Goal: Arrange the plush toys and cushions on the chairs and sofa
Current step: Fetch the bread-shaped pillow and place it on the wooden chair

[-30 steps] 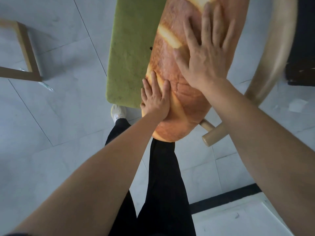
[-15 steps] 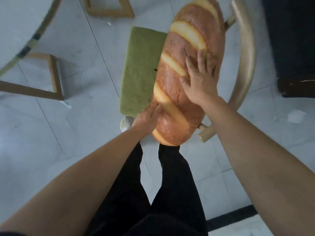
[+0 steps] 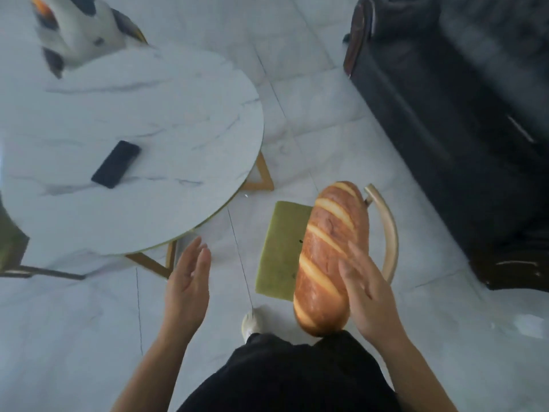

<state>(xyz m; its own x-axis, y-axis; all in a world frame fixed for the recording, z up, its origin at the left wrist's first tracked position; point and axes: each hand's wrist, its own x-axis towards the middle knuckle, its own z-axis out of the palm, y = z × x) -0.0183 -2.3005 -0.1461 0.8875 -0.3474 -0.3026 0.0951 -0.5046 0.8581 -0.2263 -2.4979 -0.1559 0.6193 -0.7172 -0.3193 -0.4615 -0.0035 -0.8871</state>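
A long bread-shaped plush cushion [image 3: 329, 257] lies lengthwise on a chair with a green seat pad [image 3: 279, 248] and a curved beige backrest [image 3: 390, 233]. My right hand [image 3: 367, 292] hovers open just beside the cushion's near right side, fingers spread, holding nothing. Off to the left over the floor, my left hand [image 3: 187, 283] is open with its palm turned inward, clear of the cushion. A white plush toy with dark patches [image 3: 74, 28] sits at the far top left behind the table. The dark sofa [image 3: 463, 114] stands to the right.
A round white marble table [image 3: 166, 114] with a black phone [image 3: 116, 163] on it fills the left. Part of another chair [image 3: 12, 248] shows at the left edge. My legs and a white shoe [image 3: 251, 322] are below on the tiled floor.
Both hands have come off the bread cushion and pulled back, open. The view has lifted away from the chair, and the table and sofa have come into sight.
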